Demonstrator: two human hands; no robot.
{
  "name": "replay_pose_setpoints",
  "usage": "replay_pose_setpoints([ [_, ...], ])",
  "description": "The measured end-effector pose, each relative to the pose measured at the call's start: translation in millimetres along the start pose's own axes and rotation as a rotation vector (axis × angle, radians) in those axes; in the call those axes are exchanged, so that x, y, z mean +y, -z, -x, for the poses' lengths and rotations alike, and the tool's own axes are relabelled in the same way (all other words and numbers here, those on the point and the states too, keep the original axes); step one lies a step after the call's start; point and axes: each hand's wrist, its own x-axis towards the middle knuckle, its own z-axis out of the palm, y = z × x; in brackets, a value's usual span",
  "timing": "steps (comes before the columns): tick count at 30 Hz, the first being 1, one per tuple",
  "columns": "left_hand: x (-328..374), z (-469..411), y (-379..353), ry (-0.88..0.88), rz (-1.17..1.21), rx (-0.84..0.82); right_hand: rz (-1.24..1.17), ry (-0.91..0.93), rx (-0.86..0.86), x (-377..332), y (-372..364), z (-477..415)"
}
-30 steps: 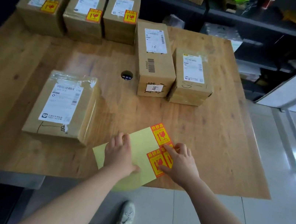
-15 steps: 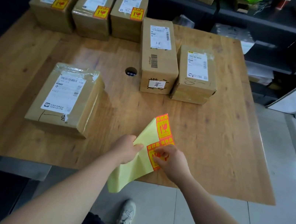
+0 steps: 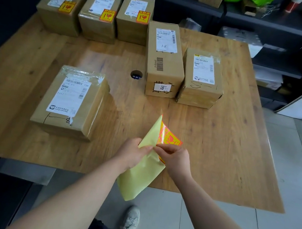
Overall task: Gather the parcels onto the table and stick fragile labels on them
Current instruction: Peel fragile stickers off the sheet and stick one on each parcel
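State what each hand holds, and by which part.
Left grip holds the backing sheet mid-edge; right grip pinches a label by its near edge.

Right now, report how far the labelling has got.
Done: six parcels sit on the table; the three back-left parcels carry fragile labels. In hand: left hand holds the backing sheet, right hand pinches a label. To do: long box, neighbouring box, near-left parcel, all unlabelled.
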Motion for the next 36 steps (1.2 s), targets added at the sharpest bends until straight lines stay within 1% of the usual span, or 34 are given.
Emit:
replay_pose_setpoints([
  [3, 0.7, 1.7, 0.0, -0.001, 0.035, -0.003, -0.017, 0.007, -0.009, -1.1, -1.2, 1.2],
  [8, -2.8, 1.0, 3.3, 0.007, 0.034, -0.021, -0.085, -0.049, -0.059, -2.8, -2.0, 2.2],
  [12, -4.8, 2.4, 4.2, 0.003, 0.035, -0.030, 0.031, -0.014, -0.065, -3.3, -1.2, 0.7],
  [18, -2.6, 3.5, 6.7, 0.003, 0.063, 0.003, -0.001, 0.035, -0.120, -1.5, -2.3, 0.4],
  [23, -1.7, 4.2, 6.5, -0.006, 0.043, -0.013, -0.047, 0.007, -0.095, -3.4, -3.2, 1.2],
  [29, -1.5, 5.8, 8.7, -0.025, -0.004, -0.020, -0.040, 0.015, -0.123, -6.9, -2.1, 2.6],
  [36, -0.3, 6.2, 8.7, -0.015, -0.067, -0.004, 0.023, -0.003, -0.090, -7.3, -2.2, -0.3],
])
